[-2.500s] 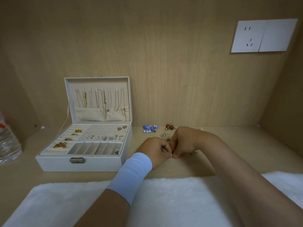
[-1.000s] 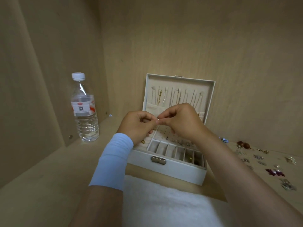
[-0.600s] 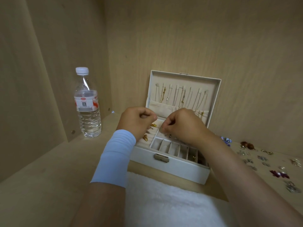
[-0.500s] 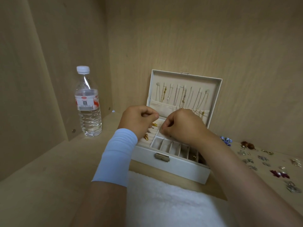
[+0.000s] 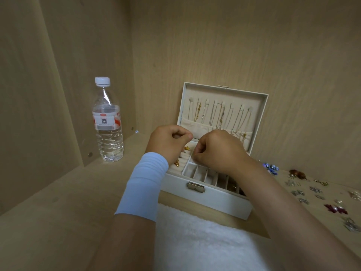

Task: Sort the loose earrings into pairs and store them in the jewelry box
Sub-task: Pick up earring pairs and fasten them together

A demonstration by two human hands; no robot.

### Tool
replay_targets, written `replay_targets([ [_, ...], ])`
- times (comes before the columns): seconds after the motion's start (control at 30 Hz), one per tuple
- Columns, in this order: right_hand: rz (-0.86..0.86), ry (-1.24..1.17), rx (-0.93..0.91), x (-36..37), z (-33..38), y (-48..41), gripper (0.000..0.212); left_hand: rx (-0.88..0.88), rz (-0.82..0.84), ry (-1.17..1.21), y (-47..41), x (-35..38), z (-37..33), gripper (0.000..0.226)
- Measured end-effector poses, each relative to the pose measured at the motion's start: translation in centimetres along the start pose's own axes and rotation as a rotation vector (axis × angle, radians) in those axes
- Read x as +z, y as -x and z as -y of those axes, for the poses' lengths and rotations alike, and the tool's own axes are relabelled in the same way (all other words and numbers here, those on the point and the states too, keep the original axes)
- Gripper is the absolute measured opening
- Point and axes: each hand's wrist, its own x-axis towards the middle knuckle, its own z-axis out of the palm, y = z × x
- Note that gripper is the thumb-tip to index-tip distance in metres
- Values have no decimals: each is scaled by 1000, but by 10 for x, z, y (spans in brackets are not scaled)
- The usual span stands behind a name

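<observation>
Jewelry box (image 5: 214, 200) is open on the table (image 5: 58, 212), with its lid (image 5: 261, 114) upright and thin necklaces (image 5: 220, 116) hanging inside the lid. Both hands are over the box, close together.

Left hand (image 5: 168, 142) is above the box's left ring-roll section. Fingers curled in, thumb pressed against forefinger; cannot tell if anything is pinched. There is a pale blue sleeve band (image 5: 144, 184) on that wrist.

Right hand (image 5: 218, 151) is over the box's middle panel. Fingers curled, tips bunched and pointing down into the box; cannot tell what they pinch, it is hidden.

Gold pieces (image 5: 176, 163) sit in the ring rolls, just under the left hand. The box's front row of small compartments (image 5: 197, 173) is partly covered by the right forearm.

Loose earrings (image 5: 316, 190) are scattered on the table right of the box. A blue cluster (image 5: 270, 168) lies nearest the box and a dark red pair (image 5: 335, 209) farther right. Water bottle (image 5: 108, 130) stands upright left of the box. White fluffy cloth (image 5: 195, 241) lies in front of the box.
</observation>
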Motion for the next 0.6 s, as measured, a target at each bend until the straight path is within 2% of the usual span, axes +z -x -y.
replay_targets([
  [0.6, 49, -27, 6, 1, -5, -1, 11, -11, -4, -9, 1, 1, -1, 6],
])
